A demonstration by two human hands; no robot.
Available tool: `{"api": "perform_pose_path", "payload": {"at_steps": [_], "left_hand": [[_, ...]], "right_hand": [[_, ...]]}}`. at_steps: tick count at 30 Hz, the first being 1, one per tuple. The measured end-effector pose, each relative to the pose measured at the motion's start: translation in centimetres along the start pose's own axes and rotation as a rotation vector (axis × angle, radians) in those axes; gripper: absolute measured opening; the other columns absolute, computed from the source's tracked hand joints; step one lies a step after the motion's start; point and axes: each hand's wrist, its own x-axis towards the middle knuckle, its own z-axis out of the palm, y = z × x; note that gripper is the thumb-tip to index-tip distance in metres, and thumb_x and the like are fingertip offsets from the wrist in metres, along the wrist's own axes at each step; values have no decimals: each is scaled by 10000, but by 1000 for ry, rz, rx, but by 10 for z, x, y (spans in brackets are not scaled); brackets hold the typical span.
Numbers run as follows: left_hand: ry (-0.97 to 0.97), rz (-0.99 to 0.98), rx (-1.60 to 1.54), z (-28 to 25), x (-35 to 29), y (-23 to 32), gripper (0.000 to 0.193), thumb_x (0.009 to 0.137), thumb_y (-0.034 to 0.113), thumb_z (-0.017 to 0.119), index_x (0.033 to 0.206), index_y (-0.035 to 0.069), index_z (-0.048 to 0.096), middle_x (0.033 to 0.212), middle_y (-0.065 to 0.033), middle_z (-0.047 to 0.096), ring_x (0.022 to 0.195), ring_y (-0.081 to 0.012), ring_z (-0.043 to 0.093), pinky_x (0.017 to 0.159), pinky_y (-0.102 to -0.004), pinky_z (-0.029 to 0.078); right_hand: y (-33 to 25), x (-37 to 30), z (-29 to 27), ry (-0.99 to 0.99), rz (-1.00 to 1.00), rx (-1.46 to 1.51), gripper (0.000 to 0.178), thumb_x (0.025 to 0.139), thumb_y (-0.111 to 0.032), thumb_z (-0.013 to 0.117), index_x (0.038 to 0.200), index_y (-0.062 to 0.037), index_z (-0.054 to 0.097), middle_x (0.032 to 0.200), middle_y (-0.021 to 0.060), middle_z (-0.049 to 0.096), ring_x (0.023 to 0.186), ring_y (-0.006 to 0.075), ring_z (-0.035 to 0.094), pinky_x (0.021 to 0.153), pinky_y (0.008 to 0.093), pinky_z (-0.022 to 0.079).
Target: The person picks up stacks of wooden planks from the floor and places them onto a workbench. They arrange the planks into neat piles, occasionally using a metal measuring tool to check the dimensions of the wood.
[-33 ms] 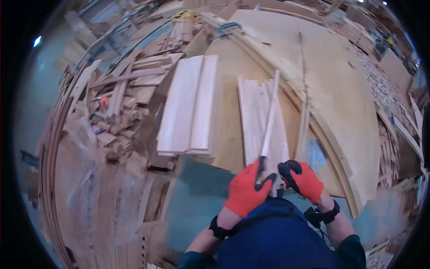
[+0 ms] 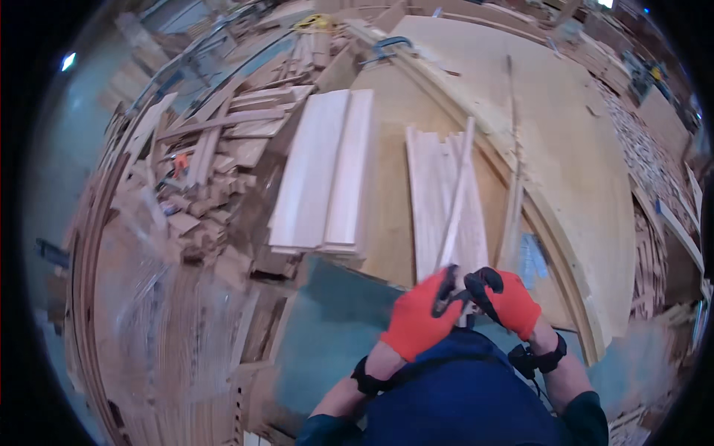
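Note:
My left hand (image 2: 422, 315), in an orange glove with dark fingertips, is closed around the near end of a thin pale wooden strip (image 2: 457, 192). The strip points away from me and lies slantwise above several pale wooden slats (image 2: 430, 197) side by side on the table. Just right of it my right hand (image 2: 509, 303), gloved alike, has its fingers curled in a pinch close to the left fingertips. What the right fingers hold, if anything, is hidden. Both hands are in front of my body at the table's near edge.
Wide pale boards (image 2: 316, 171) lie left of the slats. A long wooden beam (image 2: 554, 241) crosses the table on the right, with a blue clamp (image 2: 392, 46) at its far end. Offcuts (image 2: 212, 215) are heaped at left, beside plastic-wrapped stock (image 2: 152, 320).
The whole scene has shifted slightly to the right as my view turned. My left fingers have come closer to my right hand, narrowing the gap between them.

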Motion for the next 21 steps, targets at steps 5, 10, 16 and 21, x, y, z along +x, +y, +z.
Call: {"api": "perform_pose_path", "payload": {"at_steps": [5,10,16,21], "left_hand": [[-62,-164,-355,-11,-5,-3,437,886,131,679,1293,-13,610,1101,-155,716,961,-170,679,864,-311,524],[-92,-241,-351,-14,-8,-4,469,860,150,707,1295,4,607,1090,-127,713,971,-143,657,875,-320,522],[-41,-197,-560,-2,-12,-27,369,860,104,706,1207,7,627,991,-65,689,960,-100,621,849,-308,519],[-65,-112,-590,-1,-1,-33,183,871,55,688,1033,18,612,904,-20,658,844,-63,570,740,-273,500]], "right_hand": [[-19,4,11,-19,-38,91,166,879,-66,546,1001,-18,649,909,211,669,889,441,629,799,456,510],[-33,5,14,8,-192,-113,206,878,-206,654,970,-22,655,859,194,667,812,377,648,734,431,510],[-57,4,16,43,-147,-224,377,880,-336,699,984,22,645,824,174,670,754,294,660,687,383,512],[-69,4,13,85,-256,-127,409,875,-309,719,1103,18,626,958,187,660,861,292,661,764,379,517]]}}
